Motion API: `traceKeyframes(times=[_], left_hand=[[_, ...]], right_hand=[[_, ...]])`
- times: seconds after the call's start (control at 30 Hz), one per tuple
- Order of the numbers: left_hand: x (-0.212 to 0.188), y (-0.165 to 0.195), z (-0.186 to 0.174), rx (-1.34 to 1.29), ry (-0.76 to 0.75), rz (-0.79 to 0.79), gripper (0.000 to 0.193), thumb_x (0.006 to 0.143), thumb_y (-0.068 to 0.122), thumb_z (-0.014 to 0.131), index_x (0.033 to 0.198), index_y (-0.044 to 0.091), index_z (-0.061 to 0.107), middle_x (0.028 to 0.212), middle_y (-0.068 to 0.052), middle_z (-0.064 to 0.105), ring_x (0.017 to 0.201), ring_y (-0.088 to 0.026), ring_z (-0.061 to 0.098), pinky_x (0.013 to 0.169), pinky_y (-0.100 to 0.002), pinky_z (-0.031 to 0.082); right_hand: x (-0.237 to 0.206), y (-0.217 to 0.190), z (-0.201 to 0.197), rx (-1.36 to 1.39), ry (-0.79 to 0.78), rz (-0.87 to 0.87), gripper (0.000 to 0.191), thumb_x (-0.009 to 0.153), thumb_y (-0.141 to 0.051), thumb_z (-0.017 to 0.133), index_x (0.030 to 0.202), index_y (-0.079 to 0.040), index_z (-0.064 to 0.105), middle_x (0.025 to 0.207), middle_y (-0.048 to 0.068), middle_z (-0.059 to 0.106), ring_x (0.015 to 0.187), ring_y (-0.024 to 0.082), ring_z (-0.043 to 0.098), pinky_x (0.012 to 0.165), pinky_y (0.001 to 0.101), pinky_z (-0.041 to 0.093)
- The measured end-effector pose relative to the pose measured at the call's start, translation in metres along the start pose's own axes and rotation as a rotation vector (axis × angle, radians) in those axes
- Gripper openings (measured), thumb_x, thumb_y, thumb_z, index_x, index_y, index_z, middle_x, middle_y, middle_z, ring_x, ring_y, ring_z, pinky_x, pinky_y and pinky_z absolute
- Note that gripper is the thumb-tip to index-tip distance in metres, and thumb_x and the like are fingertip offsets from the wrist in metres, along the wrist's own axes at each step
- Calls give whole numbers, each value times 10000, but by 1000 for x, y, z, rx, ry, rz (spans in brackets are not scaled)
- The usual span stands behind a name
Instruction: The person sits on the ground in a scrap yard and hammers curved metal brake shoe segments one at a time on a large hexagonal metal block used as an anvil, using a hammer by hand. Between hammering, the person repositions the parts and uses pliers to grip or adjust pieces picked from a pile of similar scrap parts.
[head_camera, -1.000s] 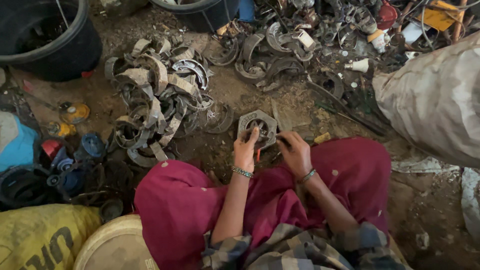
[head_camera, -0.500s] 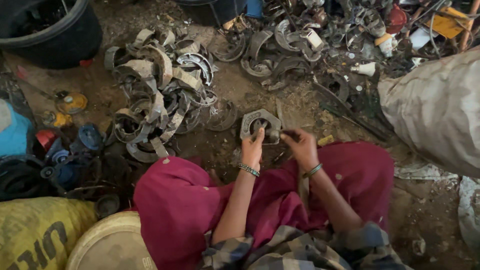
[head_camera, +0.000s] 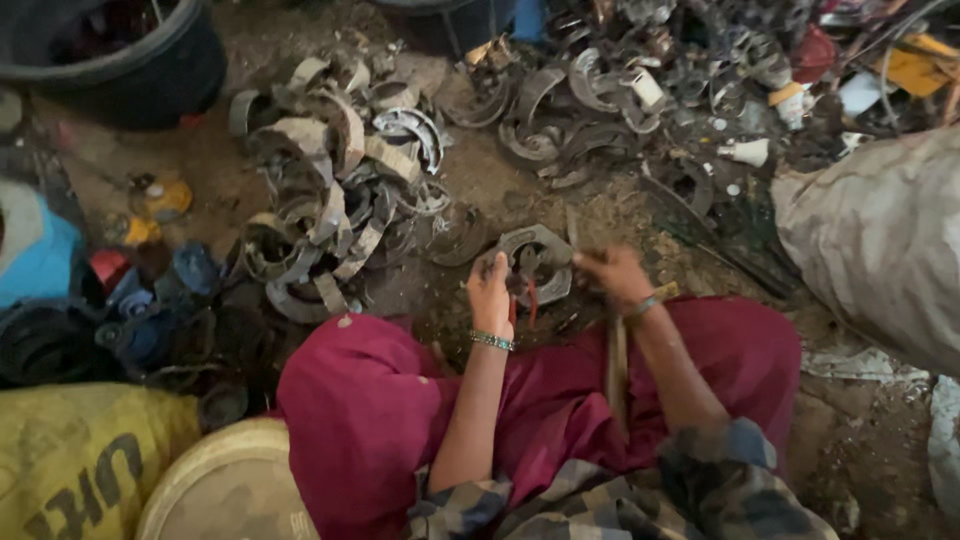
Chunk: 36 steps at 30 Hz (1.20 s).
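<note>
Two hands work on a metal ring part on the dirt ground, in front of red-clad knees.

The left hand (head_camera: 490, 292) closes around red-handled pliers (head_camera: 522, 290) whose tip meets the grey, many-sided metal ring (head_camera: 540, 258); the ring lies on the soil just beyond the knees, between both hands. The right hand (head_camera: 612, 275) touches the ring's right edge and is blurred, so I cannot tell how tightly it closes; a wooden handle (head_camera: 617, 370) runs down from it over the lap. Compared with half a second ago, both hands sit at nearly the same place on the ring, and the right hand is now lower and more to the side. The pile of curved brake shoes (head_camera: 330, 200) stays to the left, the black tub (head_camera: 170, 80) at the far left, the grey sack (head_camera: 880, 240) at the right.
</note>
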<state>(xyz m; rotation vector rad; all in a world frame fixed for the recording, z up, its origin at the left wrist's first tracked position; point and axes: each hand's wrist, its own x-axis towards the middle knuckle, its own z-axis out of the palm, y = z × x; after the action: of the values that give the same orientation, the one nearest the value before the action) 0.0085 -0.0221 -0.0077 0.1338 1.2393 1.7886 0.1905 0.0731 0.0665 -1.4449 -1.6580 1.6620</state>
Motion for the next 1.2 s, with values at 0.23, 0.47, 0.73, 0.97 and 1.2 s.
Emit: traceKeyframes(times=[0.23,0.47,0.73,0.97,1.2], left_hand=[[-5,6,2,-132,-23,-119,306,954,245,680,1173,32,657,1002,-47,692,851,-190,631,708,-398,495],[1,-3,-2,-20,6,0,334,984,239,708,1212,-2,677,1068,-33,699,945,-138,616,831,-320,492],[-1,-2,-1,-36,22,-75,366,971,254,719,1230,2,660,1083,-42,684,938,-154,612,818,-341,496],[-2,1,-3,22,25,-97,382,976,264,695,1242,-9,663,1141,-45,693,991,-169,640,825,-376,513],[2,-9,1,213,-47,246,344,975,192,721,1234,-31,679,1167,-125,735,1035,-237,687,920,-374,535]], right_hand=[[5,5,-4,-125,-62,-14,320,964,-251,765,1139,15,726,908,12,716,762,81,627,664,245,485],[5,11,6,489,-178,36,240,1006,-232,719,1080,-3,718,875,36,684,730,118,623,641,273,502],[-10,-6,8,-34,31,167,384,1009,-337,701,1038,45,737,871,116,685,743,195,594,691,376,480],[-7,-2,11,560,-145,53,389,995,-318,744,1170,25,697,908,50,671,745,151,549,694,357,474],[0,9,14,8,70,17,492,969,-320,768,1243,87,730,995,134,702,843,214,620,751,368,505]])
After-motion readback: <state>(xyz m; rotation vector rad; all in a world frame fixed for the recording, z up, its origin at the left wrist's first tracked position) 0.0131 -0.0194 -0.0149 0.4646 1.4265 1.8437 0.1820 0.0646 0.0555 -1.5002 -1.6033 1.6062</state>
